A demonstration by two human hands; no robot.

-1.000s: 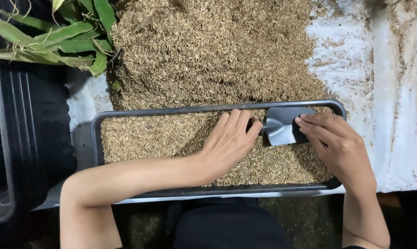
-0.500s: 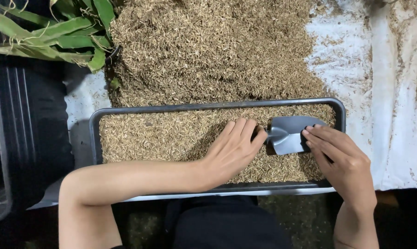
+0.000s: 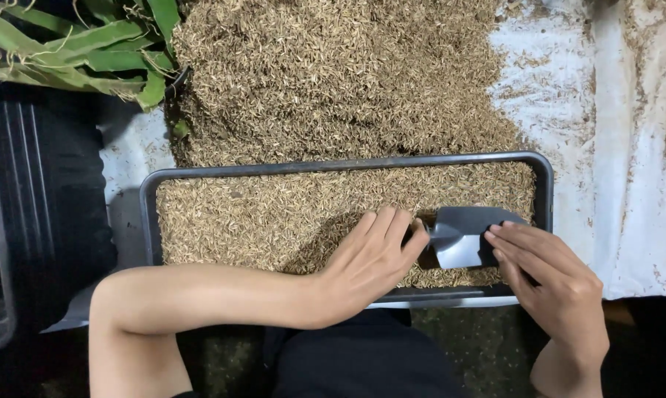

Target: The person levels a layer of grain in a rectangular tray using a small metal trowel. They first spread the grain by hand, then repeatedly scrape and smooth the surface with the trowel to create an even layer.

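**Head view: two hands working a scoop in a tray of husks**

Head view is looking straight down on a dark rectangular tray point(image 3: 150, 221) that is sitting at the near edge of a white-covered surface point(image 3: 628, 184), filled with tan husks point(image 3: 274, 217). The left hand point(image 3: 370, 262) is lying flat on the husks, fingers spread open and gripping nothing, its fingertips just touching a grey scoop point(image 3: 462, 236). The right hand point(image 3: 550, 284) is pressing its fingers onto the scoop's near edge; whether they are closing around it cannot be told. The scoop is resting in the tray's right part. A larger pile of husks point(image 3: 340, 74) is lying beyond the tray, and green leaves point(image 3: 89, 51) are showing at the far left.
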